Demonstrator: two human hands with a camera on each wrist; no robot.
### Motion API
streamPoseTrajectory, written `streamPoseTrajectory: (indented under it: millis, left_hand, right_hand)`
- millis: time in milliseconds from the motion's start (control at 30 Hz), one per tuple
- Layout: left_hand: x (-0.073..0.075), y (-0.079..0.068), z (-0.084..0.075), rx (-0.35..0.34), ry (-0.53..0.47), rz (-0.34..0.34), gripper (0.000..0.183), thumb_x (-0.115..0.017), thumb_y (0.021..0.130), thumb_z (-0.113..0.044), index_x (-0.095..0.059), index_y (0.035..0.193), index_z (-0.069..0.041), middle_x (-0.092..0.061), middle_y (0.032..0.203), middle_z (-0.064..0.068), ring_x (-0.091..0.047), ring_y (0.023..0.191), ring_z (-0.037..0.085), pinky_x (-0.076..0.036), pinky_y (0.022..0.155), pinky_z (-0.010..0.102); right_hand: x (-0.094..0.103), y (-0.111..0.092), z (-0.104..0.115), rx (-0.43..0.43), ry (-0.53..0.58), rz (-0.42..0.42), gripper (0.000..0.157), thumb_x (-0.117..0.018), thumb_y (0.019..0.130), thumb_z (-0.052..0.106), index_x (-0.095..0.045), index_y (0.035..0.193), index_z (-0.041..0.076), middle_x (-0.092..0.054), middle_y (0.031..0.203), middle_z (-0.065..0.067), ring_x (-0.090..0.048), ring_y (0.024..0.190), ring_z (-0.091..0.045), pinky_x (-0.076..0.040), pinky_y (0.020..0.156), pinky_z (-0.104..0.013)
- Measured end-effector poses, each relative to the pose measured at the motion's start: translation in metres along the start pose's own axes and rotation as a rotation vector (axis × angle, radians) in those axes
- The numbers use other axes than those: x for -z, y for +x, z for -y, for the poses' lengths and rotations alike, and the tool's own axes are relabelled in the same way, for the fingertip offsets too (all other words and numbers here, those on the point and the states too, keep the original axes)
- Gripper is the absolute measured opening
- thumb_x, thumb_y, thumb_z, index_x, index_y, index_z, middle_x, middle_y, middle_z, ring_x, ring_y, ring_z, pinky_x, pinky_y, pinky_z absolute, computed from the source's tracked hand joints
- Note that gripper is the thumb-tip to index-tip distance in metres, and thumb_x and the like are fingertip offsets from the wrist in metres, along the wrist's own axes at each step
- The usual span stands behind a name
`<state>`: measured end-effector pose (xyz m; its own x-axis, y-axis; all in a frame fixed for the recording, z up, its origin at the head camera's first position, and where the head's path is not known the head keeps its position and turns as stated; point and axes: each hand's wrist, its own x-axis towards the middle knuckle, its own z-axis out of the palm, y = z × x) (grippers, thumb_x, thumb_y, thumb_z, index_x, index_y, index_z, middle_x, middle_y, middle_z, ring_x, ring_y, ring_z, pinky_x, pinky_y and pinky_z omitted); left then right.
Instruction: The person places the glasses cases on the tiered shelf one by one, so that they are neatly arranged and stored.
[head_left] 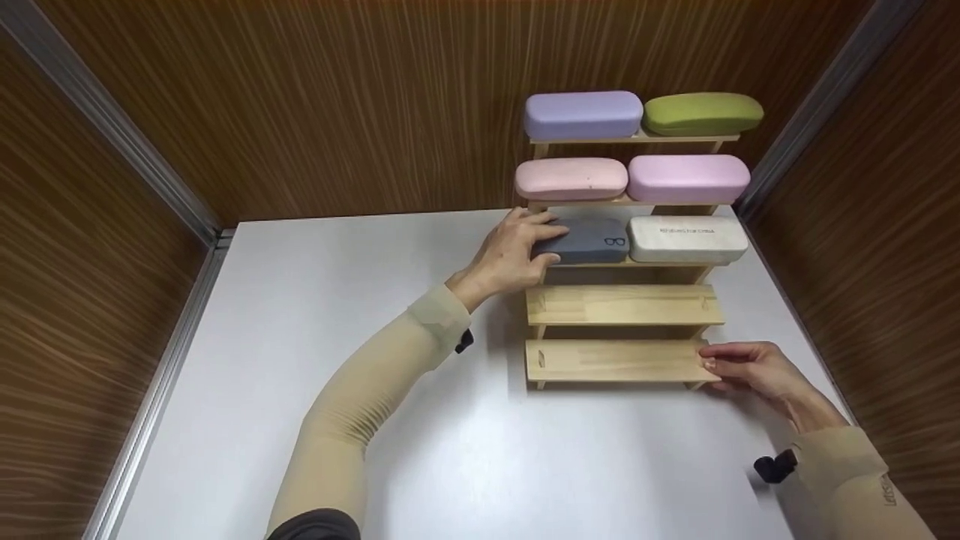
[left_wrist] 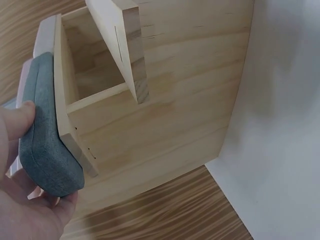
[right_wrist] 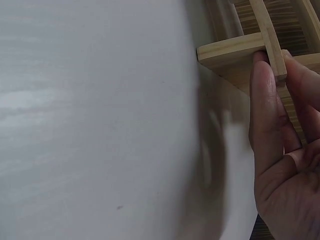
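Observation:
My left hand (head_left: 510,251) grips the left end of a blue-grey glasses case (head_left: 589,241), thumb in front and fingers over the top and end. This case lies on the third step of a wooden tiered rack (head_left: 622,306), beside a white glasses case (head_left: 688,240) with lettering. In the left wrist view the blue-grey case (left_wrist: 47,125) sits against the shelf edge. Down at the rack's lowest step (head_left: 622,361), my right hand (head_left: 765,375) pinches the right end of the board between thumb and fingers, seen closely as a board end (right_wrist: 272,45) in the right wrist view.
Lavender (head_left: 583,115) and green (head_left: 703,113) glasses cases stand on the top step. Pale pink (head_left: 571,178) and pink-lilac (head_left: 688,178) cases are on the step below. The rack stands on a white table (head_left: 315,300) near the right wood-grain wall (head_left: 862,225).

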<state>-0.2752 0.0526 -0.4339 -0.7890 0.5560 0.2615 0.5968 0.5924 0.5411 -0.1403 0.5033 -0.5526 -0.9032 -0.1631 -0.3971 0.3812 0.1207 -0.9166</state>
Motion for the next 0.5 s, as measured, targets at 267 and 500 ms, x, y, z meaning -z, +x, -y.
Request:
streamPoseTrajectory:
  millis: [267,500]
  left_hand:
    - [0.000,-0.008,0.006,-0.057,-0.004,-0.099,0.045,-0.075,0.106,-0.024,-0.073,0.150,-0.013,-0.061,0.169,0.011,-0.058,0.147,0.032,-0.049,0.125,0.048]
    - [0.011,-0.037,0.018,-0.081,-0.030,-0.260,0.047,-0.075,0.108,-0.030,-0.073,0.148,-0.005,-0.066,0.162,0.017,-0.063,0.143,0.035,-0.053,0.123,0.051]
  right_hand:
    - [-0.003,0.001,0.016,-0.013,-0.210,-0.003,0.027,-0.078,0.103,0.004,-0.083,0.130,0.004,-0.085,0.112,0.020,-0.080,0.094,0.001,-0.069,0.082,-0.025]
    - [-0.032,-0.034,0.064,0.106,-1.020,-0.164,0.038,-0.084,0.099,0.034,-0.084,0.126,0.007,-0.087,0.118,-0.015,-0.079,0.098,-0.021,-0.056,0.068,-0.030]
